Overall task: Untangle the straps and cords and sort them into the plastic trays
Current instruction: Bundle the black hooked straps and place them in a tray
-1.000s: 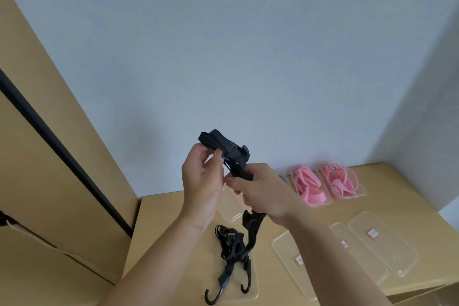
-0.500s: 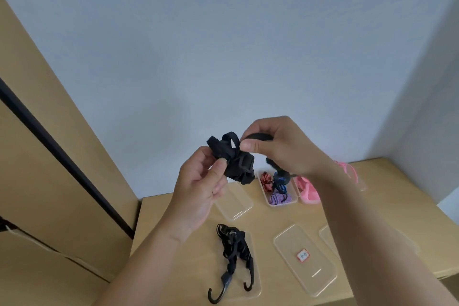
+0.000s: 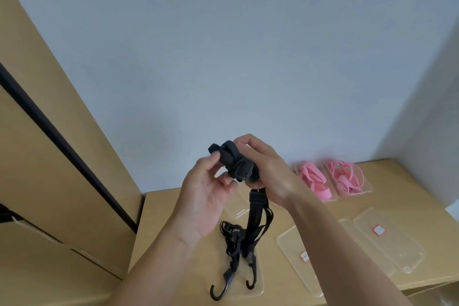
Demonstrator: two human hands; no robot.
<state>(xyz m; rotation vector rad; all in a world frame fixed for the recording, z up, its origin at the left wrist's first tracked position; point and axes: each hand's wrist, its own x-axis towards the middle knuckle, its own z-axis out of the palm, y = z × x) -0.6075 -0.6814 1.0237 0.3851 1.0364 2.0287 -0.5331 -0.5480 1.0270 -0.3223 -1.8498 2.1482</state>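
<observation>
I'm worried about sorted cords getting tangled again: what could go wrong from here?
1. The left hand and right hand hold the black strap bundle up, but its loose tail hangs down over the hooked cord in its tray. It may catch a hook or tangle with it.
2. The right forearm passes over an empty tray near the front edge, and could knock it off.

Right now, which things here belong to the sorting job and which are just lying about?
Job: black strap, gripped by left hand and right hand; hooked cords in their tray; pink straps in far trays; labelled trays, unfilled.
Lying about: cardboard boxes; table.
</observation>
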